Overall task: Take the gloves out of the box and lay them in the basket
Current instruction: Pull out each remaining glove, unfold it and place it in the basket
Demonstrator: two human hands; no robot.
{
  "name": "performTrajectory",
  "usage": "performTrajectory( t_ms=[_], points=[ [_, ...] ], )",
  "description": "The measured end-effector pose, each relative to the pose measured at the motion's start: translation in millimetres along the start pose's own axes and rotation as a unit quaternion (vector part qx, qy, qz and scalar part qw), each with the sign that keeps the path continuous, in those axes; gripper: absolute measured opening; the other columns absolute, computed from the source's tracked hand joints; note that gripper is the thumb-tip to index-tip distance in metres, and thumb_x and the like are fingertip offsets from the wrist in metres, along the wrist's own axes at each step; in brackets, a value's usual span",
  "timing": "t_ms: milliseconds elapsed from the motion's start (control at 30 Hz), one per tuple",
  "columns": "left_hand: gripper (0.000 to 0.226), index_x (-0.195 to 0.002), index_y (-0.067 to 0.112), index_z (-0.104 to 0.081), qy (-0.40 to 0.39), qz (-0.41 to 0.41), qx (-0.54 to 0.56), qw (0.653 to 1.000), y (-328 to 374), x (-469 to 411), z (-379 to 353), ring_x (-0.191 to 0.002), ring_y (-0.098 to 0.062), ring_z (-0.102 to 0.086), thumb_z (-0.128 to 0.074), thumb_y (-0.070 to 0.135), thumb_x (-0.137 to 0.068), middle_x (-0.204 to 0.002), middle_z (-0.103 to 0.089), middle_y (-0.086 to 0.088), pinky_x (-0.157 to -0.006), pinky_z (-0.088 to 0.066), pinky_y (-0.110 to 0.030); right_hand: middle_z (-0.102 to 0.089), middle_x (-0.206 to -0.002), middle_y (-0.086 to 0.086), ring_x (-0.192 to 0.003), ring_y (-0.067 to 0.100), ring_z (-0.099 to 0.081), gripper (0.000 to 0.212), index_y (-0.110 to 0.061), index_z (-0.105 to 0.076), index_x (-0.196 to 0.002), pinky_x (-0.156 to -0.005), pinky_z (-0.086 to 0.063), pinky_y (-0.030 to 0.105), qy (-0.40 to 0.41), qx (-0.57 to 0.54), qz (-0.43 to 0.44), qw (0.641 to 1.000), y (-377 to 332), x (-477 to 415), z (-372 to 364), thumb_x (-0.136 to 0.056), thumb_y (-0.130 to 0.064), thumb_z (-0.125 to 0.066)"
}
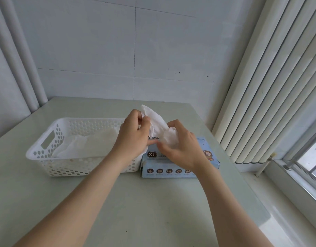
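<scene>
The left hand [134,132] is pinching the upper part of a thin white glove [156,120] between thumb and fingers, over the left end of the box [168,171]. The right hand [179,148] is curling its fingers round the lower, bunched part of the same glove, directly above the box, so both hands are grasping it and neither is loose. Just left of the box, touching it or nearly so, the white basket [37,152] is sitting on the table [135,207], and pale gloves [86,142] are already lying flat inside it. The held glove is standing up above the box, its top edge pointing away from the person. The right hand is hiding the box's opening, so whether the glove's tail is fully out cannot be told. Right of the box, blinds [264,82] are hanging by the window. The person seems to be freeing and spreading this glove before carrying it left of the box. Nothing is pressing the box down, so a snagged tail could be lifting or dragging it along. A clinging second glove could be coming out too, a hard tug could be tearing the thin film, and a loose glove could be draping over the basket's rim.
</scene>
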State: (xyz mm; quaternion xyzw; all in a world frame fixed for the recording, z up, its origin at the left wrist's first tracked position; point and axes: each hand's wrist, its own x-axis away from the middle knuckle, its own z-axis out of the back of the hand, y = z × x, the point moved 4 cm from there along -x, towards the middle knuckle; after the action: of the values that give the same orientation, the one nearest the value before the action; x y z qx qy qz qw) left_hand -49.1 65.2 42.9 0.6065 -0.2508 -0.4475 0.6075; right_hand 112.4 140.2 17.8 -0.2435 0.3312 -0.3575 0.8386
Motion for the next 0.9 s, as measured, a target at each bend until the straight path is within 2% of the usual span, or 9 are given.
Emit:
performTrajectory(
  t_ms=[67,133,267,367,433,600,733,833,900],
  points=[
    [0.023,-0.098,0.001,-0.048,-0.008,0.018,-0.003,1.000,-1.2,0.1,-0.2,-0.091,-0.032,-0.073,-0.048,0.021,-0.110,-0.093,-0.059,-0.023,-0.064,-0.065,-0.033,-0.071,-0.078,-0.008,-0.069,0.010,-0.066,0.028,-0.028,-0.056,-0.114,-0.061,-0.047,0.021,0.015,0.001,0.019,1.000,-3.2,0.8,3.7,-0.096,-0.043,-0.072],
    [0.023,-0.103,0.000,-0.049,-0.010,0.031,-0.015,0.999,-2.7,-0.8,0.7,-0.095,-0.033,-0.075,-0.046,0.022,-0.110,-0.109,-0.063,-0.028,-0.059,-0.059,-0.020,-0.069,-0.072,-0.010,-0.064,0.009,-0.062,0.016,-0.022,-0.068,-0.108,-0.058,-0.041,0.019,0.053,0.008,0.019,0.998,-1.0,-1.7,8.1,-0.104,-0.037,-0.064],
    [0.023,-0.109,0.000,-0.048,-0.008,0.040,-0.033,0.999,-2.0,0.6,3.0,-0.089,-0.027,-0.077,-0.042,0.023,-0.111,-0.111,-0.063,-0.022,-0.050,-0.049,-0.009,-0.070,-0.076,-0.009,-0.070,0.007,-0.062,0.024,-0.018,-0.079,-0.114,-0.061,-0.042,0.013,0.101,0.046,0.007,0.994,5.7,-4.1,13.4,-0.109,-0.026,-0.056],
    [0.022,-0.100,0.005,-0.042,0.000,0.051,-0.035,0.998,-0.2,2.0,5.1,-0.077,-0.024,-0.080,-0.038,0.024,-0.112,-0.099,-0.053,-0.013,-0.044,-0.042,-0.010,-0.078,-0.090,0.005,-0.081,0.020,-0.068,0.031,-0.016,-0.075,-0.126,-0.071,-0.051,0.025,0.107,0.071,-0.023,0.991,14.1,-4.8,19.3,-0.109,-0.011,-0.050],
    [0.023,-0.094,0.010,-0.038,0.007,0.059,-0.032,0.998,0.7,2.5,6.8,-0.072,-0.023,-0.080,-0.037,0.024,-0.112,-0.094,-0.046,-0.008,-0.043,-0.039,-0.010,-0.080,-0.104,0.010,-0.086,0.016,-0.070,0.040,-0.014,-0.072,-0.132,-0.076,-0.046,0.024,0.138,0.062,-0.051,0.987,19.1,-4.0,26.6,-0.105,0.000,-0.046],
    [0.025,-0.091,0.011,-0.038,0.000,0.071,-0.015,0.997,2.7,3.9,5.3,-0.070,-0.024,-0.080,-0.035,0.025,-0.113,-0.100,-0.052,-0.011,-0.045,-0.042,-0.010,-0.073,-0.099,0.006,-0.091,0.019,-0.060,0.052,-0.019,-0.077,-0.110,-0.078,-0.051,0.037,0.257,0.013,-0.126,0.958,22.5,2.7,42.5,-0.092,0.011,-0.038],
    [0.026,-0.091,0.011,-0.039,0.007,0.078,-0.001,0.997,4.7,4.1,4.0,-0.071,-0.024,-0.079,-0.035,0.024,-0.113,-0.100,-0.054,-0.009,-0.046,-0.044,-0.011,-0.060,-0.105,0.007,-0.093,0.017,-0.047,0.052,-0.018,-0.078,-0.101,-0.072,-0.037,0.032,0.312,0.013,-0.155,0.937,20.0,7.8,48.7,-0.091,0.008,-0.034],
    [0.025,-0.094,0.010,-0.044,0.001,0.083,-0.011,0.997,3.1,4.4,4.9,-0.075,-0.024,-0.080,-0.037,0.026,-0.112,-0.102,-0.058,-0.009,-0.051,-0.046,-0.014,-0.061,-0.105,0.004,-0.101,0.024,-0.058,0.046,-0.020,-0.077,-0.102,-0.080,-0.042,0.023,0.359,-0.037,-0.130,0.923,19.2,8.8,52.6,-0.094,-0.001,-0.036],
    [0.021,-0.095,0.011,-0.050,-0.010,0.058,-0.018,0.998,3.1,4.5,4.5,-0.085,-0.025,-0.078,-0.042,0.022,-0.112,-0.088,-0.059,-0.003,-0.054,-0.051,-0.013,-0.067,-0.099,0.000,-0.095,0.021,-0.062,0.040,-0.025,-0.073,-0.104,-0.084,-0.052,0.031,0.369,-0.108,-0.129,0.914,18.1,7.2,53.4,-0.096,-0.007,-0.039]
  ],
)
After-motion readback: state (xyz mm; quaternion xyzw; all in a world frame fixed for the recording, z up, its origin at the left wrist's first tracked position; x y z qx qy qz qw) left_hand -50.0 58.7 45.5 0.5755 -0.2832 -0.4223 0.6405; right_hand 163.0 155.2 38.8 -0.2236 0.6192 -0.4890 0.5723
